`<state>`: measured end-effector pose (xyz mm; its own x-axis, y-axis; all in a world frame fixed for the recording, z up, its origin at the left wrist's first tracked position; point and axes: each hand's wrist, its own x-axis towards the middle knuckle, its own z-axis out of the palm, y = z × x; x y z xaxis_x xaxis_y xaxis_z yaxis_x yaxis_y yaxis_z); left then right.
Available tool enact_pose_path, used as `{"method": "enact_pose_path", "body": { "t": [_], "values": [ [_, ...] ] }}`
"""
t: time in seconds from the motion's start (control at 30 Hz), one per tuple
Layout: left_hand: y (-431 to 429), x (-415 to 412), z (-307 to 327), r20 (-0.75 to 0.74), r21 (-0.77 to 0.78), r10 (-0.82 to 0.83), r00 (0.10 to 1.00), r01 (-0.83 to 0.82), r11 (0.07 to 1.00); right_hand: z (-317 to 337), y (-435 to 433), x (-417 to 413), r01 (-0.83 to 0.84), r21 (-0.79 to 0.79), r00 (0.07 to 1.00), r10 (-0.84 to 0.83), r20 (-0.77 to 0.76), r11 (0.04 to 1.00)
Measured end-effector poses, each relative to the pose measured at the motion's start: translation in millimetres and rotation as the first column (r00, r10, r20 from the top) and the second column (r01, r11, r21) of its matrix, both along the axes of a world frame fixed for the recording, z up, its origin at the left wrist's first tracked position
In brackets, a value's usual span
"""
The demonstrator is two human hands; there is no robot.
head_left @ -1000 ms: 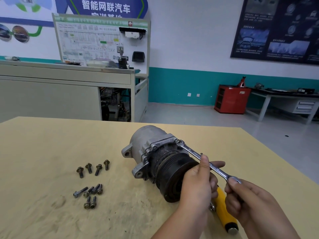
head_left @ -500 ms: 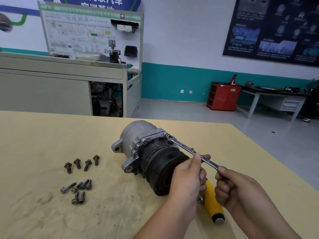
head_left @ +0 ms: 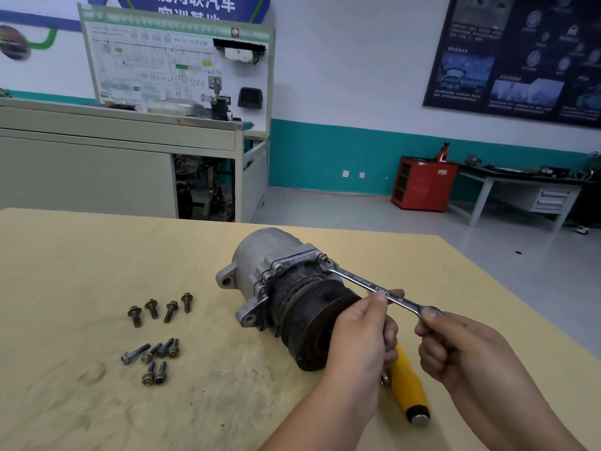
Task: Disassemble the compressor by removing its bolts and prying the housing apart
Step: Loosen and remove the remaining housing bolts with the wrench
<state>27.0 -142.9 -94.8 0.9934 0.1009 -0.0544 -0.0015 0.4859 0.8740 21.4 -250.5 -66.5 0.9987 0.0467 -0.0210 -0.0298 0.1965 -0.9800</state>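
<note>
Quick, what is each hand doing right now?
Left hand: pinches the wrench at mid-shaft.
Right hand: grips the wrench's near end.

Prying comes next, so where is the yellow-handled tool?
Head view, lower right: the yellow-handled tool lies on the table between the left hand and right hand, just right of the compressor.

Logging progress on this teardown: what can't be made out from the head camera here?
Head view only.
- Shaft and tip of the yellow-handled tool: behind the left hand.
- Near end of the wrench: wrapped by the right hand.
- Pulley face of the compressor: partly behind the left hand; its rear end faces away.
- Text on the poster: too small and blurred.
</note>
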Motion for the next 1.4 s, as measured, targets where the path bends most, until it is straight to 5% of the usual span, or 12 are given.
{"method": "enact_pose_path", "body": {
  "t": [0.53, 0.67, 0.77, 0.87, 0.97, 1.07, 1.13, 1.23, 1.3, 1.4],
  "values": [
    [-2, 0, -1, 0.015, 0.054, -0.020, 1.000, 0.019, 0.998, 0, -5, 8, -0.074, 0.066, 0.985, 0.084, -0.152, 0.995],
    [-1, 0, 0, 0.024, 0.059, -0.009, 1.000, 0.008, 0.998, 2, -8, 9, -0.133, 0.006, 0.985, 0.133, -0.112, 0.991],
    [-1, -1, 1, 0.036, 0.038, -0.006, 0.999, 0.004, 0.999, 7, -12, 6, -0.130, -0.204, 0.990, 0.138, 0.030, 0.970],
    [-1, -1, 2, 0.041, 0.014, -0.002, 0.999, 0.001, 1.000, 10, -15, 3, 0.009, -0.504, 0.949, 0.151, 0.276, 0.864],
    [2, -2, 4, 0.061, 0.001, 0.006, 0.998, -0.006, 1.000, 7, -15, 0, 0.211, -0.684, 0.810, 0.266, 0.522, 0.698],
    [3, -3, 5, 0.071, -0.014, 0.011, 0.997, -0.010, 1.000, 1, -18, 3, 0.507, -0.724, 0.606, 0.404, 0.686, 0.468],
    [3, -2, 6, 0.068, -0.035, 0.005, 0.998, -0.003, 0.999, -4, -19, 4, 0.585, -0.695, 0.535, 0.446, 0.718, 0.418],
    [3, -1, 4, 0.074, -0.049, 0.004, 0.997, 0.000, 0.999, -1, -17, -1, 0.465, -0.712, 0.649, 0.344, 0.679, 0.526],
    [2, -1, 3, 0.076, -0.038, 0.014, 0.997, -0.012, 0.999, 1, -13, -4, 0.264, -0.713, 0.800, 0.265, 0.538, 0.649],
    [1, -1, 1, 0.074, -0.037, 0.024, 0.997, -0.022, 0.999, 3, -8, 0, 0.142, -0.678, 0.893, 0.202, 0.402, 0.721]
  ]
}}
